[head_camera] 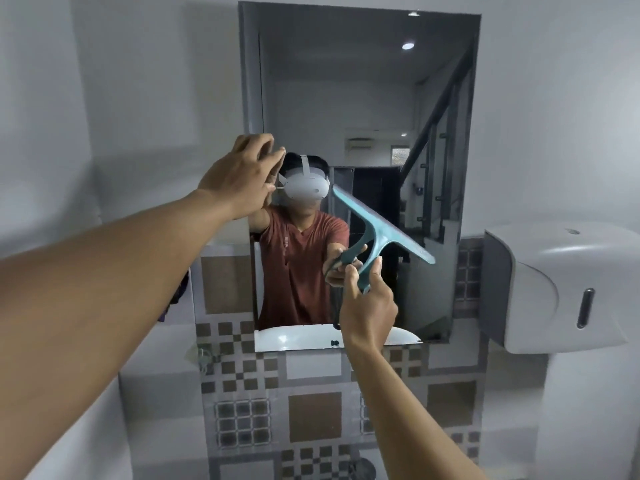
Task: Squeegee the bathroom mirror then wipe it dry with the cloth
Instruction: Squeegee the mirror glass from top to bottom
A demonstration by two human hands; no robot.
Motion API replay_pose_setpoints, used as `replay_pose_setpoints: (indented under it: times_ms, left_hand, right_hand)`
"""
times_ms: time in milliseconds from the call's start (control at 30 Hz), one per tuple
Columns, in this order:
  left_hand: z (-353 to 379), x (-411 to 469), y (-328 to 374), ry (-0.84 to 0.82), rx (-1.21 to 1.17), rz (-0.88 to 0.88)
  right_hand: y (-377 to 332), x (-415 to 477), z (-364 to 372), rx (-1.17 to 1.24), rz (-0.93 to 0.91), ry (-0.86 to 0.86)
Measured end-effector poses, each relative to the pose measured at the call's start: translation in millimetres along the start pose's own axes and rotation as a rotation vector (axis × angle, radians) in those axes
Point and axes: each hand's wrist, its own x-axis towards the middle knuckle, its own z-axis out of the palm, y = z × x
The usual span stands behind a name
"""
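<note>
Head view: the left hand is laid flat on the mirror, fingers released, judged as bracing. The squeegee is grasped at its handle by the right hand, blade tilted against the glass mid-mirror. No cloth is seen.

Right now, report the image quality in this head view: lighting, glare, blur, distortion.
Head view: dim, even indoor light; the only bright spot is a ceiling lamp reflected in the mirror; wide-angle lens stretches the forearms at the edges; overall slightly soft, but the squeegee in the right hand and the left hand read clearly.
</note>
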Motion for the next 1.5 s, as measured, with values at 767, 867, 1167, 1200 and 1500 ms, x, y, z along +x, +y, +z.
replay_pose_setpoints:
  times_ms: [767,867,1167,1200,1500]
  left_hand:
    - [-2,3,-2,-0.03,-0.046,0.003]
    - [3,0,2,-0.013,-0.053,-0.021]
    - [19,-33,30,0.017,-0.086,-0.043]
    - [22,-39,33,-0.003,-0.099,-0.049]
    - [32,-55,44,-0.057,-0.124,-0.081]
  right_hand:
    - [19,-49,17,-0.361,-0.28,-0.241]
    - [30,-39,1,-0.474,-0.385,-0.251]
    - [45,12,-50,-0.762,-0.783,-0.281]
    - [46,18,-54,-0.767,-0.793,-0.276]
    - [45,57,-90,-0.82,-0.967,-0.289]
